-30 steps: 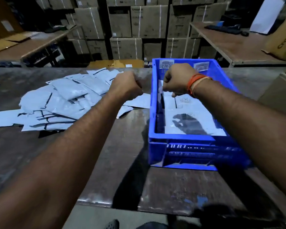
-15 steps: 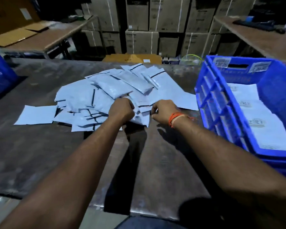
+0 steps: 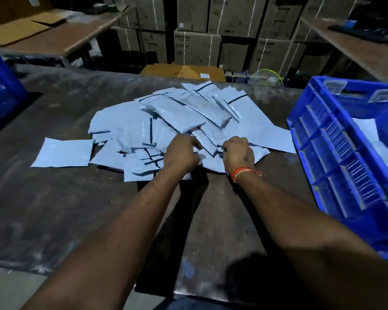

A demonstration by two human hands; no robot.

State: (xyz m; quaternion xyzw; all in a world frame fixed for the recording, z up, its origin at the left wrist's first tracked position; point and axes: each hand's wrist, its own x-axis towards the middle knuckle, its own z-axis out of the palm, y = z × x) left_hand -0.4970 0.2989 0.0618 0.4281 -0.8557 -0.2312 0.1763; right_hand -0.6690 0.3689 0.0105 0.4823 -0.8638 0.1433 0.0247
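Worktop: a broad, dark worktop (image 3: 54, 209) with a scuffed, patchy, dull surface; it carries everything below.
Cartons: brown cardboard cartons (image 3: 197, 43), boxy and bound with pale straps, stand stacked behind the worktop's far edge.
Crate: a bright blue moulded plastic crate (image 3: 336, 157) with ribbed, gridded walls stands on the right side of the worktop; paper labels are stuck near its rim and white sheets lie inside.
Pile: a loose pile of pale, glossy plastic mailer pouches (image 3: 126, 126) lies in the middle of the worktop, left of the crate and apart from it. The pouches are flat and rectangular, some with a dark strip along one edge, overlapping at all angles. A plumper, crinkled silvery pouch (image 3: 182, 113) lies slanted on top.
Stray piece: one flat pale pouch (image 3: 63, 153) lies alone, just beside the pile's left edge.
Left hand: the left hand (image 3: 181, 156) rests on the pile's near edge, its fingers (image 3: 194, 142) curled down onto a pouch and pinching it; the tips are hidden under the knuckles.
Right hand: the right hand (image 3: 239, 153) sits close beside it, fingers (image 3: 230, 144) bent tight into the same near edge and gripping the pouches there.
Wristband: a thin orange thread band (image 3: 242, 173) circles the right wrist.
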